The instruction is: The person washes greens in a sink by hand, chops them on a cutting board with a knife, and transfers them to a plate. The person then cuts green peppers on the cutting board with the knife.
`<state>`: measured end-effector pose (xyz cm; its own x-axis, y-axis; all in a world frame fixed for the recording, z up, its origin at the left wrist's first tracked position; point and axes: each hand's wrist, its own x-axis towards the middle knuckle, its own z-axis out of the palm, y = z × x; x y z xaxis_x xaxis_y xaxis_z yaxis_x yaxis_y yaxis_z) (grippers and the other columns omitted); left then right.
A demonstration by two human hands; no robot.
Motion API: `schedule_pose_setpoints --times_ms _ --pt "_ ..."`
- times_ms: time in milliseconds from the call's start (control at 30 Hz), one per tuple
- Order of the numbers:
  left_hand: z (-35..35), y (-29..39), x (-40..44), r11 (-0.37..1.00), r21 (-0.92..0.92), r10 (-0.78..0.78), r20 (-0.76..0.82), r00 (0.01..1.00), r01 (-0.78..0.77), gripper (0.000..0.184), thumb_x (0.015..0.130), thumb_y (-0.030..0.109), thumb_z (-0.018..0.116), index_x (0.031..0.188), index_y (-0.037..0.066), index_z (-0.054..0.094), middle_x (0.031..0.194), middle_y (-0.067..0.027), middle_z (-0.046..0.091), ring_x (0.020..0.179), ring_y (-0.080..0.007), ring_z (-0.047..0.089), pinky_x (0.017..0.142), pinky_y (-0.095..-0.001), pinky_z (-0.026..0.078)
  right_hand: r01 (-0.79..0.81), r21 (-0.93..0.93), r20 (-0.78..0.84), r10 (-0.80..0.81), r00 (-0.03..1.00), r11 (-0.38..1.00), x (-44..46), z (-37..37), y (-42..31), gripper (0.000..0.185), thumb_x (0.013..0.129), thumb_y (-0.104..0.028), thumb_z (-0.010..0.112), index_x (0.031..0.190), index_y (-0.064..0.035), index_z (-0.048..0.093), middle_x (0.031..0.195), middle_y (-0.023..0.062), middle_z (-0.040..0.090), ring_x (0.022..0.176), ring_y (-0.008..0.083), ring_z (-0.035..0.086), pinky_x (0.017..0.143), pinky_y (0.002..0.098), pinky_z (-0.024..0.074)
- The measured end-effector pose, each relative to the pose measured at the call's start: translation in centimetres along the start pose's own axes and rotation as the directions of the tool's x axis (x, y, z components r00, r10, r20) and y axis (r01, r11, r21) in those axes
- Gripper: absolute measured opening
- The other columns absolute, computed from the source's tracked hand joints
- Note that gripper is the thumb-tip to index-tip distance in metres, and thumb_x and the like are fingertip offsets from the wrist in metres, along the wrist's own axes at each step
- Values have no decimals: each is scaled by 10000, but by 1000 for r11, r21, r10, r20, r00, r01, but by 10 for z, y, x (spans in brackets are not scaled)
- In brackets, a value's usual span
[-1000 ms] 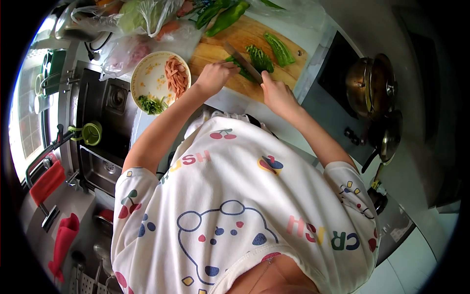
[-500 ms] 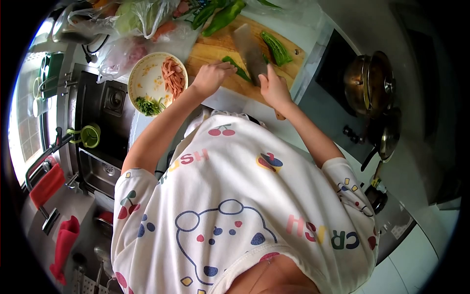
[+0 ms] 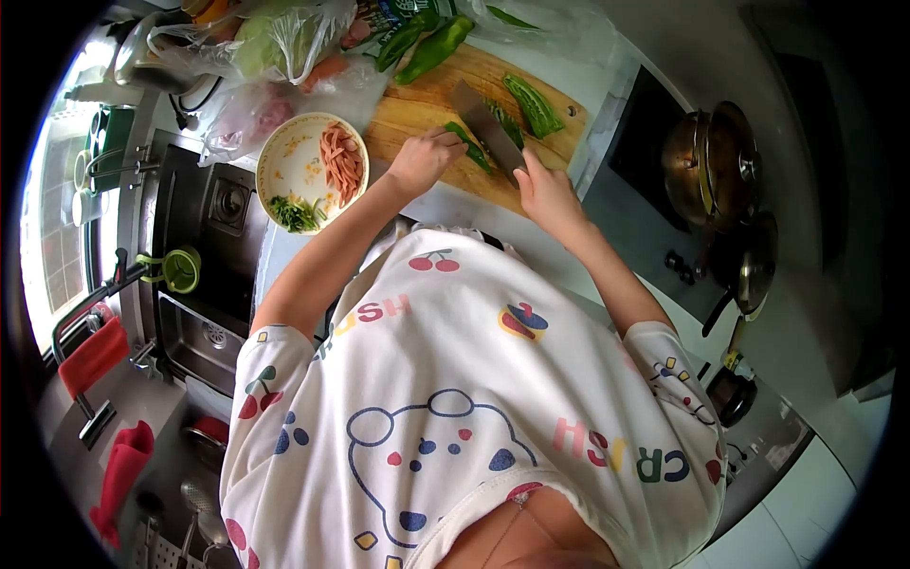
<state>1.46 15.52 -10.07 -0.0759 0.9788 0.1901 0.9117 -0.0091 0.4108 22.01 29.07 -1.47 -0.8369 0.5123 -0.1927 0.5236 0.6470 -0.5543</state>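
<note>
A cleaver (image 3: pixel 488 128) is in my right hand (image 3: pixel 550 194), its blade slanting up and left over the wooden cutting board (image 3: pixel 431 95). Fingers bent, my left hand (image 3: pixel 424 161) presses on the near end of a green pepper piece (image 3: pixel 469 147) left of the blade. Cut green pepper (image 3: pixel 504 121) lies just behind the blade, partly hidden by it. Farther right on the board rests an opened pepper half (image 3: pixel 534 106). Whole green peppers (image 3: pixel 434 49) lie at the board's far left edge.
Left of the board, a round plate (image 3: pixel 296 171) holds pink meat strips (image 3: pixel 341 163) and chopped greens (image 3: pixel 296 213). Plastic bags (image 3: pixel 275 47) of produce lie behind it. A sink (image 3: pixel 204 332) is at the left. A lidded pot (image 3: pixel 706 171) and a pan (image 3: pixel 754 266) stand at the right.
The cleaver's blade tilted broadside half a second ago; now it is narrower in view, with cut pepper showing again behind it. My left hand stays at the pepper piece. The whole view has shifted slightly.
</note>
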Motion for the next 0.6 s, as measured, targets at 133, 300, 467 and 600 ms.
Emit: schedule_pose_setpoints --times_ms 133,300,467,600 --pt "-2 0 1 1000 -2 -9 30 1000 9 295 812 75 580 1072 87 719 1076 -12 687 989 -229 637 763 -346 562 -49 -6 62 49 997 999 -2 -1 -11 350 975 -174 574 1261 14 503 731 285 624 698 494 620 611 548 477" --pt "-8 3 5 1000 15 -27 86 996 26 290 807 73 583 1063 79 718 1052 -19 687 981 -241 638 762 -355 558 -31 14 49 31 998 999 -4 4 -8 297 975 -153 560 1216 2 483 700 288 612 680 501 613 586 558 463" --pt "-8 3 7 1000 17 -26 106 994 24 296 796 71 587 1061 73 718 1033 -25 686 966 -248 637 758 -363 556 -15 6 74 14 997 1000 -2 4 -7 316 975 -141 548 1237 18 471 700 294 612 682 504 616 581 567 467" --pt "-7 2 7 1000 8 -15 104 994 15 296 793 68 588 1058 69 719 1033 -25 687 963 -251 638 757 -365 557 -20 1 120 20 993 1000 3 3 -6 352 976 -143 544 1274 25 462 727 300 619 702 508 620 595 568 476"
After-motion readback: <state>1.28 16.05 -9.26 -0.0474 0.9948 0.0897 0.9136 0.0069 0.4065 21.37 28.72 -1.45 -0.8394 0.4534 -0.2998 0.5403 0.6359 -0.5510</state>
